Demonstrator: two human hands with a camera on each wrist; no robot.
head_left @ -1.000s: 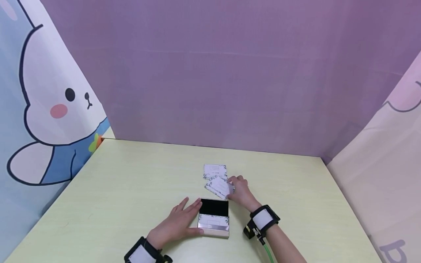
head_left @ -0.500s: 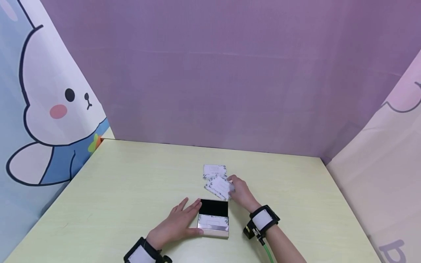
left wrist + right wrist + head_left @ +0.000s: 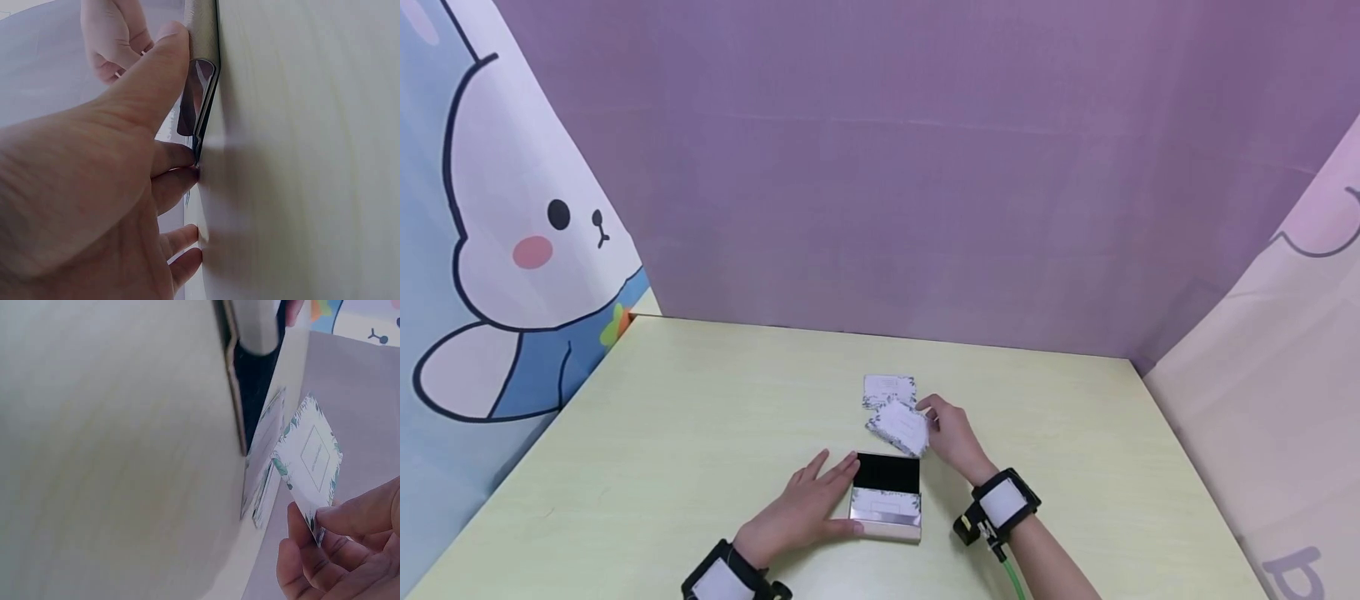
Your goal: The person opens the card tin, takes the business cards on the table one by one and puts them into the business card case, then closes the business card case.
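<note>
An open card case (image 3: 886,496) with a black inner lid and a white leaf-edged card inside lies near the table's front edge. My left hand (image 3: 838,497) lies flat against its left side, thumb along the front edge; in the left wrist view the thumb (image 3: 172,69) presses the case (image 3: 199,94). My right hand (image 3: 931,423) pinches one leaf-edged white card (image 3: 901,427) just behind the case, and in the right wrist view this card (image 3: 310,456) is raised between thumb and fingers (image 3: 312,528). More cards (image 3: 889,389) lie flat behind it, also seen as loose cards (image 3: 262,465) in the right wrist view.
The pale yellow-green table (image 3: 700,417) is closed in by a purple backdrop (image 3: 887,167), a rabbit-print curtain (image 3: 512,250) at the left and a pale curtain (image 3: 1285,375) at the right. Black bands with white patches sit on both wrists.
My right hand has drawn the pinched card slightly up and to the left, off the loose cards. The left hand and the case have stayed put.
</note>
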